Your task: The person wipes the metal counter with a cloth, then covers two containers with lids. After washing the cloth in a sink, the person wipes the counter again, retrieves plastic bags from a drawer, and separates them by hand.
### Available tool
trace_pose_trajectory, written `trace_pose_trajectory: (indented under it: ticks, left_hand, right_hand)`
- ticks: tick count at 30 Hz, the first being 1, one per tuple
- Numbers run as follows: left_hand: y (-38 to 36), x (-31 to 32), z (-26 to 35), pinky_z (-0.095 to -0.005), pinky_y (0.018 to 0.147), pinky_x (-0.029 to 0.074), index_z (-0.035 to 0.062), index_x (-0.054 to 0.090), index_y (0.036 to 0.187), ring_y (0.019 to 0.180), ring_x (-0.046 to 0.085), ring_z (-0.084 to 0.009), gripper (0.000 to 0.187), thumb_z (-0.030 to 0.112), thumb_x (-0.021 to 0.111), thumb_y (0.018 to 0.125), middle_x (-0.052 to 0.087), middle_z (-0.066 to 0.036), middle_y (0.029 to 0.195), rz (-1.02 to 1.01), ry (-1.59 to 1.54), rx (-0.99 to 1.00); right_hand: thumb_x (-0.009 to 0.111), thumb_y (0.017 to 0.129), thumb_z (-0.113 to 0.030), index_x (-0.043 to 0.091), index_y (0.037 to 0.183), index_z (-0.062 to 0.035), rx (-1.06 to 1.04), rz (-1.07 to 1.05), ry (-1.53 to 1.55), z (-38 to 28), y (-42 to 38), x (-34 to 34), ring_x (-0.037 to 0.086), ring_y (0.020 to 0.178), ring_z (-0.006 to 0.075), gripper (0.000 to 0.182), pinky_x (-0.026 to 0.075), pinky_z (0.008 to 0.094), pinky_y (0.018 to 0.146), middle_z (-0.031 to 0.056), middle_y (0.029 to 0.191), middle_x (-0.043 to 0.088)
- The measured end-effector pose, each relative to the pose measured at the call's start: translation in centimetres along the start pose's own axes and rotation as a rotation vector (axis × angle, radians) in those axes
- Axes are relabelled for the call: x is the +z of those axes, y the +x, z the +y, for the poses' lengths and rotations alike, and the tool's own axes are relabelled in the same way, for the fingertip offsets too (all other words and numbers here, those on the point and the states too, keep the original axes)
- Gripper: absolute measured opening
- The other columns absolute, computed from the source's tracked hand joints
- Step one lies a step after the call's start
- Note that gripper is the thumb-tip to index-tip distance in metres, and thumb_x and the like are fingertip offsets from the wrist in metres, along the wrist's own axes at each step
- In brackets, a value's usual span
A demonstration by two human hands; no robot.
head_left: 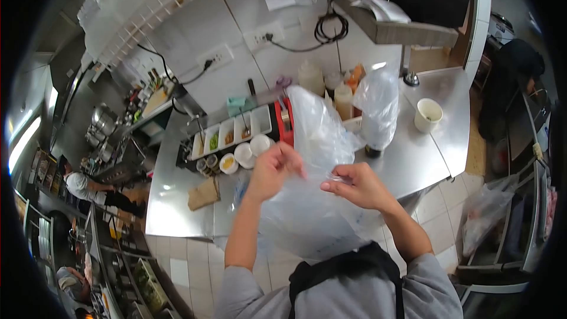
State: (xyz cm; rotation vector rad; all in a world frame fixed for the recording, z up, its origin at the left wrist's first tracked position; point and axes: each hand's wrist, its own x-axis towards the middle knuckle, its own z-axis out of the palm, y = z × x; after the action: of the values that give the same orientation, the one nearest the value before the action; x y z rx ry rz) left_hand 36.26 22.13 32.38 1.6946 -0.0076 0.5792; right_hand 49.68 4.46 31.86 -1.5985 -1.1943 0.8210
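A large clear plastic bag (313, 215) hangs in front of my apron, its upper edge between my two hands. My right hand (359, 186) is closed, thumb and forefinger pinching the bag's edge. My left hand (274, 168) is bent over the bag's other side with its fingers curled in and slightly blurred. Just beyond my hands, another stretch of clear plastic (322, 130) lies over the steel counter, beside a red tape dispenser (284, 121). To its right stands a bottle wrapped in a plastic bag (378, 106).
White tubs (244, 155) and a condiment tray (230, 133) sit left of my hands, near a folded brown cloth (202, 195). Squeeze bottles (343, 100) stand at the back. A cream cup (427, 115) is on the right. Co-workers are at far left (88, 186) and right (511, 82).
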Motion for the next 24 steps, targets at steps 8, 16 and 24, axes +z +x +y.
trace_pose_trajectory:
  ticks: [8, 16, 24]
  left_hand:
    - [0.2, 0.8, 1.2, -0.0198, 0.053, 0.036, 0.0058, 0.051, 0.071, 0.058, 0.045, -0.0023, 0.027, 0.025, 0.062, 0.086, 0.051, 0.005, 0.063, -0.152, 0.102, -0.207]
    - [0.1, -1.3, 0.8, -0.0320, 0.074, 0.041, 0.0048, 0.048, 0.064, 0.084, 0.054, -0.0229, 0.021, 0.015, 0.063, 0.074, 0.053, -0.005, 0.073, -0.220, -0.257, -0.105]
    - [5.5, -6.5, 0.9, -0.0205, 0.049, 0.033, 0.0058, 0.052, 0.071, 0.058, 0.046, -0.0067, 0.016, 0.020, 0.060, 0.075, 0.049, -0.001, 0.063, -0.270, -0.206, -0.220]
  right_hand:
    - [0.061, 0.086, -0.021, 0.063, 0.075, 0.0008, -0.451, 0.375, 0.156, 0.2, 0.3, -1.1, 0.052, 0.060, 0.0080, 0.025, 0.042, 0.0236, 0.055, 0.0043, 0.065, 0.060]
    - [0.060, 0.087, -0.018, 0.060, 0.102, 0.0028, -0.057, -0.200, 0.160, 4.9, -3.3, -2.8, 0.057, 0.083, 0.0102, 0.025, 0.045, 0.0239, 0.079, 0.0057, 0.091, 0.064]
    - [0.053, 0.086, -0.003, 0.044, 0.129, -0.0080, -0.406, -0.199, 0.820, 3.2, -3.3, -1.7, 0.057, 0.082, 0.0134, 0.045, 0.045, 0.0260, 0.077, 0.0077, 0.090, 0.060]
